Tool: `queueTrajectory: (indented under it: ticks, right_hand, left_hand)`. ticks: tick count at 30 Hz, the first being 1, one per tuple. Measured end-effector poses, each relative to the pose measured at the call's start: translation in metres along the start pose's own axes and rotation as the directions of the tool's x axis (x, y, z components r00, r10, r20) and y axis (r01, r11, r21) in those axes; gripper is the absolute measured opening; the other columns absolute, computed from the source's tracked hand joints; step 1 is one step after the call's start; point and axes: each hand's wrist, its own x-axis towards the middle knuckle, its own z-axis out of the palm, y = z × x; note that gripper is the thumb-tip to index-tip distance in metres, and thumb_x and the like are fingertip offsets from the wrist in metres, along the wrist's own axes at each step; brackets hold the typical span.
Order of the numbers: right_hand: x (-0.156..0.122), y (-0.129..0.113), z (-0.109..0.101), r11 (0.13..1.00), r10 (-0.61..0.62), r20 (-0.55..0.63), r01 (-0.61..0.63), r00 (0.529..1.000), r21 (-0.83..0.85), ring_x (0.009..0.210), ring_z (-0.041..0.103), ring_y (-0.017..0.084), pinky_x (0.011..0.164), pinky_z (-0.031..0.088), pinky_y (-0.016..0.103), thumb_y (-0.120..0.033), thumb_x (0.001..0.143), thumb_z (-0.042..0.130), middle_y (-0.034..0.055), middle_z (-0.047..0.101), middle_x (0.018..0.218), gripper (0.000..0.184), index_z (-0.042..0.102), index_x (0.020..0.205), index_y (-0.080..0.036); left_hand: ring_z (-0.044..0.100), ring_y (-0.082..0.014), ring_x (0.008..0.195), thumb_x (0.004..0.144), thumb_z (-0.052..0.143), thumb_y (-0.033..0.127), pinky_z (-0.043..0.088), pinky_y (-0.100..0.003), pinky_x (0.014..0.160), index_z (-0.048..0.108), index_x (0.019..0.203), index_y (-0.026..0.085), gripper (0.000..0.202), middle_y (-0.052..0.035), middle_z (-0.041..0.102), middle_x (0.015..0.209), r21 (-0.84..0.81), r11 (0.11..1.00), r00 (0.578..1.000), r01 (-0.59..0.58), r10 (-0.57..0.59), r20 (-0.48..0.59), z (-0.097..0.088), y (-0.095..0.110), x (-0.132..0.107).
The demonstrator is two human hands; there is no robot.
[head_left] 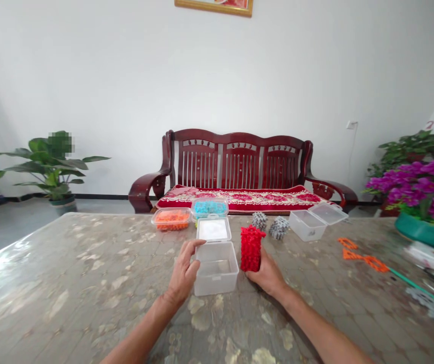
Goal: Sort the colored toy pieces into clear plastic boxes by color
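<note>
Right hand (269,273) grasps red knobbly block (250,248), upright, just right of open clear box (217,284). Left hand (183,268) at box's left rim; cannot tell whether gripping.

Head-worn view, facing forward, across the table (88,303)

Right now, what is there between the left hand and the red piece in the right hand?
In the head view, the open clear box stands between the left hand and the red piece held by the right hand.
</note>
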Motion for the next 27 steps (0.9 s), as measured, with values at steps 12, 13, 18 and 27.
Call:
queueTrajectory:
  ticks: [12, 13, 18, 27]
  right_hand:
    - [-0.001, 0.012, 0.006, 0.999, 0.021, 0.024, -0.022, 0.999, 0.045, 0.107, 0.063, 0.03, 0.094, 0.048, 0.045, -0.025, 0.058, 0.076, 0.0068, 0.069, 0.116, 0.087, 0.045, 0.14, -0.025]
    - [-0.002, 0.014, 0.006, 0.998, 0.019, 0.034, -0.021, 0.999, 0.066, 0.109, 0.063, 0.03, 0.095, 0.048, 0.046, -0.025, 0.058, 0.076, 0.0069, 0.069, 0.118, 0.087, 0.045, 0.14, -0.025]
    - [-0.001, 0.029, -0.005, 0.974, -0.02, 0.019, 0.015, 1.0, 0.226, 0.125, 0.055, 0.03, 0.108, 0.039, 0.048, -0.021, 0.058, 0.069, 0.0105, 0.062, 0.133, 0.084, 0.047, 0.139, -0.023]
    - [0.028, -0.03, -0.069, 0.947, -0.084, -0.185, 0.136, 0.979, 0.291, 0.127, 0.055, 0.028, 0.109, 0.039, 0.05, -0.038, 0.08, 0.063, 0.0126, 0.06, 0.137, 0.066, 0.045, 0.141, -0.024]
  left_hand:
    - [0.043, -0.0282, 0.137, 0.097, 0.036, 0.042, 0.034, -0.05, 0.114, 0.055, 0.133, 0.02, 0.047, -0.0119, 0.048, 0.145, -0.05, 0.999, 0.999, -0.01, 0.008, -0.046, 0.013, -0.012, -0.015]
    - [0.042, -0.0278, 0.138, 0.098, 0.034, 0.042, 0.034, -0.05, 0.115, 0.054, 0.135, 0.02, 0.047, -0.0118, 0.048, 0.146, -0.043, 0.999, 0.999, -0.018, 0.016, -0.04, 0.013, -0.012, -0.017]
    - [0.042, -0.0272, 0.139, 0.1, 0.031, 0.043, 0.03, -0.051, 0.117, 0.052, 0.139, 0.021, 0.049, -0.0115, 0.05, 0.147, 0.032, 0.997, 0.995, -0.072, 0.074, -0.064, 0.012, -0.012, -0.019]
    - [0.04, -0.0287, 0.142, 0.099, 0.035, 0.041, 0.03, -0.051, 0.118, 0.043, 0.146, 0.021, 0.051, -0.0123, 0.044, 0.152, 0.089, 0.982, 0.986, -0.164, 0.166, -0.016, 0.011, -0.007, -0.019]
